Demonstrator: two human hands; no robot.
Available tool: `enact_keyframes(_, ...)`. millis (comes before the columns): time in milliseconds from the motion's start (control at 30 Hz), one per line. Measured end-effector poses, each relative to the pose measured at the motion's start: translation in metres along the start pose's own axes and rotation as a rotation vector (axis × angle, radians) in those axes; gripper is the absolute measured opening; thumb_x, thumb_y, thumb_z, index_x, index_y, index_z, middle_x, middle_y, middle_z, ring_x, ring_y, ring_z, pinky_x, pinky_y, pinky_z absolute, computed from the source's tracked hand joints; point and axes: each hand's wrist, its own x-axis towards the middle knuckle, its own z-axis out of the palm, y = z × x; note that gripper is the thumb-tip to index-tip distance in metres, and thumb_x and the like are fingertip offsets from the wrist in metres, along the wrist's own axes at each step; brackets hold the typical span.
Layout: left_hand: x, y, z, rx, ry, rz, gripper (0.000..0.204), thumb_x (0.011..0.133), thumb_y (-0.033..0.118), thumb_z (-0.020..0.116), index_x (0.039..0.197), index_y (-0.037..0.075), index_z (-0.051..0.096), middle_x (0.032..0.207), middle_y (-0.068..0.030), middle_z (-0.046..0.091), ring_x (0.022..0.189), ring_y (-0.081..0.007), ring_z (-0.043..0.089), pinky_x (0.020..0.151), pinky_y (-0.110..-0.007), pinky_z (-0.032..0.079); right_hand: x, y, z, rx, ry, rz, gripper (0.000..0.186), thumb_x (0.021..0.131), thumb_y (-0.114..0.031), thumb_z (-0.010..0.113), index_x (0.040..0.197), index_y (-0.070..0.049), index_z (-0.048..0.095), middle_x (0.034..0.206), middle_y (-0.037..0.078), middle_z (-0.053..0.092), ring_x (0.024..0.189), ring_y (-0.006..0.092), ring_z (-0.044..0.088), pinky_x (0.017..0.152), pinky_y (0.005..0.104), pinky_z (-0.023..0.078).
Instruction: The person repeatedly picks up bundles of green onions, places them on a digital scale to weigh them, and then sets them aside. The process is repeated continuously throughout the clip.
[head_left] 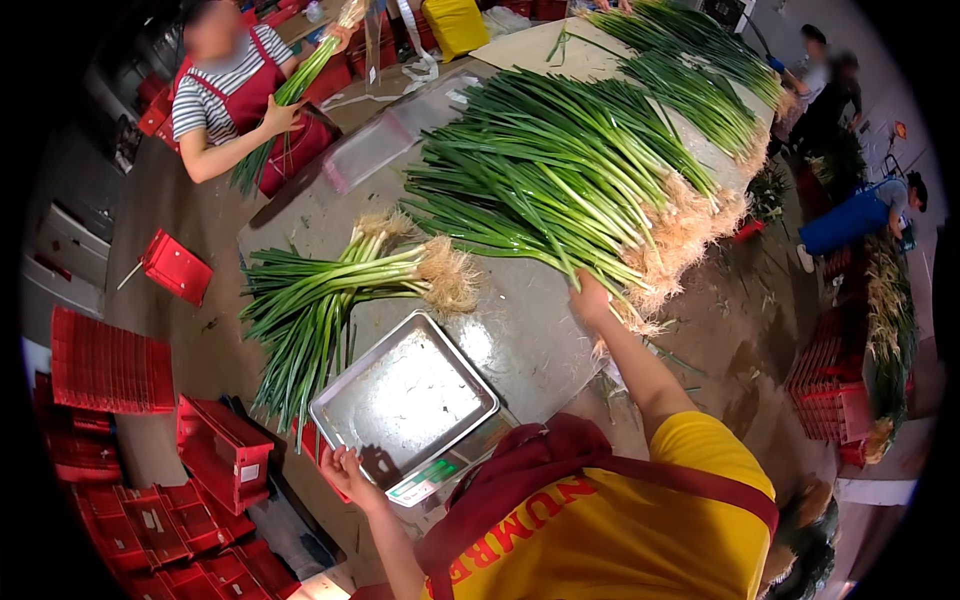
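A large pile of green onions (560,170) with pale, bushy roots lies across the table. My right hand (590,300) reaches to the pile's near edge, its fingers closed around green onion stalks close to the root ends. My left hand (352,478) hovers by the near left corner of a weighing scale, fingers loosely bent and apart, with nothing visible in them. The scale has a bare metal tray (405,395) and a lit green display (428,480). Beyond the tray, smaller bunches of green onions (340,275) lie crossed, their leaves hanging over the table's left edge.
Across the table a person (240,100) in a red apron holds a bunch of green onions. Clear plastic bags (370,150) lie near that person. Red crates (110,360) stack on the left floor. More green onions (690,95) lie at the far right; people work beyond.
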Motion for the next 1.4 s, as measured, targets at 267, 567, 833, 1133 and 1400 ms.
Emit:
enact_keyframes(267, -0.022, 0.008, -0.006, -0.036, 0.085, -0.069, 0.033, 0.084, 0.011, 0.055, 0.116, 0.008, 0.046, 0.101, -0.0024, 0.054, 0.087, -0.0102, 0.052, 0.072, -0.022, 0.04, 0.074, -0.008, -0.097, -0.011, 0.202, -0.305, 0.025, 0.079, -0.018, 0.06, 0.103, -0.009, 0.056, 0.1, 0.014, 0.059, 0.088, 0.0316, 0.058, 0.075, 0.0397, 0.047)
enact_keyframes(567, -0.035, 0.015, 0.0, -0.006, 0.146, -0.078, 0.025, 0.087, 0.012, 0.054, 0.111, 0.006, 0.049, 0.092, -0.002, 0.055, 0.082, -0.008, 0.051, 0.068, -0.02, 0.04, 0.149, 0.028, -0.139, -0.226, 0.18, -0.368, 0.036, 0.073, -0.025, 0.068, 0.103, -0.007, 0.06, 0.123, 0.017, 0.048, 0.109, 0.0352, 0.049, 0.093, 0.0418, 0.04)
enact_keyframes(833, -0.046, 0.029, 0.013, 0.239, 0.107, -0.028, 0.024, 0.088, 0.016, 0.055, 0.11, 0.005, 0.05, 0.097, -0.0027, 0.054, 0.085, -0.0111, 0.053, 0.073, -0.023, 0.042, 0.26, 0.042, -0.192, -0.644, 0.208, -0.101, 0.101, 0.062, -0.041, 0.077, 0.139, -0.004, 0.024, 0.144, 0.021, 0.019, 0.133, 0.0373, 0.019, 0.108, 0.0397, 0.022)
enact_keyframes(1133, -0.07, 0.048, 0.034, 0.29, 0.13, -0.06, 0.017, 0.084, 0.007, 0.056, 0.1, 0.003, 0.054, 0.093, -0.0029, 0.054, 0.083, -0.0099, 0.051, 0.071, -0.022, 0.041, 0.305, 0.074, -0.18, -0.54, -0.045, 0.315, 0.111, 0.064, -0.077, 0.052, 0.144, -0.015, 0.005, 0.143, 0.023, 0.021, 0.13, 0.041, 0.024, 0.104, 0.0513, 0.021)
enact_keyframes(1400, -0.073, 0.042, 0.045, 0.321, 0.066, -0.046, 0.016, 0.084, 0.005, 0.056, 0.099, 0.003, 0.055, 0.092, -0.0022, 0.055, 0.08, -0.0089, 0.051, 0.071, -0.021, 0.041, 0.313, 0.066, -0.191, -0.556, -0.096, 0.241, 0.072, 0.066, -0.046, 0.068, 0.119, -0.003, 0.045, 0.118, 0.02, 0.054, 0.105, 0.032, 0.056, 0.087, 0.0429, 0.045)
